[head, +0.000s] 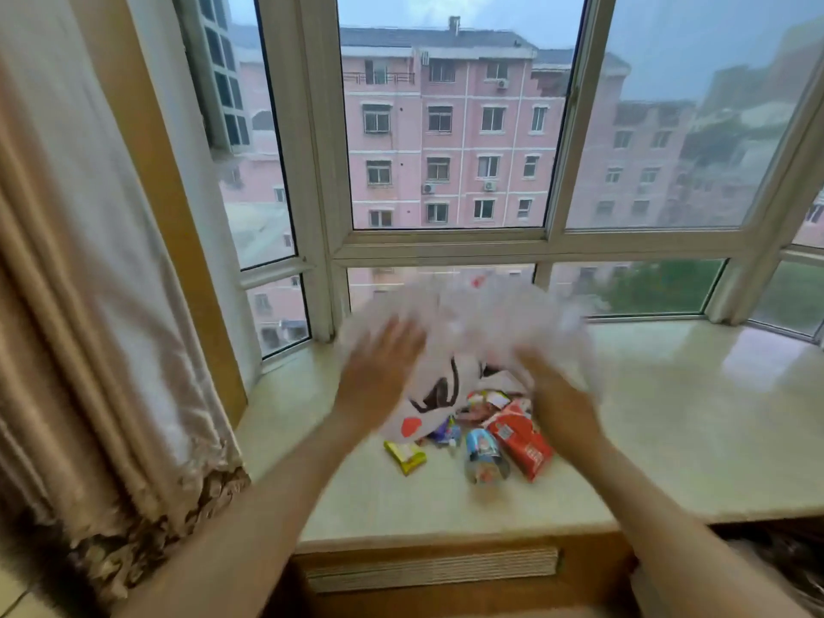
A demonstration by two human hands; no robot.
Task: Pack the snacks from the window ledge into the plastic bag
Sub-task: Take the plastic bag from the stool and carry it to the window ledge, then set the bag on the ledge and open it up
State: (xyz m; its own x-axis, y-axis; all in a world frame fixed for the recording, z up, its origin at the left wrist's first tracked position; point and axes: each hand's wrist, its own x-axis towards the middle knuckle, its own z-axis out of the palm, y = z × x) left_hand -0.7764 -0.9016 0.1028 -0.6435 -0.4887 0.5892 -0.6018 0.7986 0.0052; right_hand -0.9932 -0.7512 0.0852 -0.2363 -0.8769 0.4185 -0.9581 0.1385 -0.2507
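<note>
A thin white plastic bag (468, 323) with black and red printing is blurred in the air above the window ledge (669, 417). My left hand (379, 372) is at its left side with fingers spread and straight. My right hand (557, 394) is at its right side; its fingers are lost in the blur of the bag. Beneath the bag lies a heap of snacks: a red packet (519, 439), a blue tube-shaped packet (484, 452), a yellow bar (405, 456) and small wrapped pieces (488, 401).
The pale stone ledge runs far to the right under a bay window (446, 127). A beige curtain (89, 305) hangs at the left. A vent grille (432, 568) sits under the ledge's front edge.
</note>
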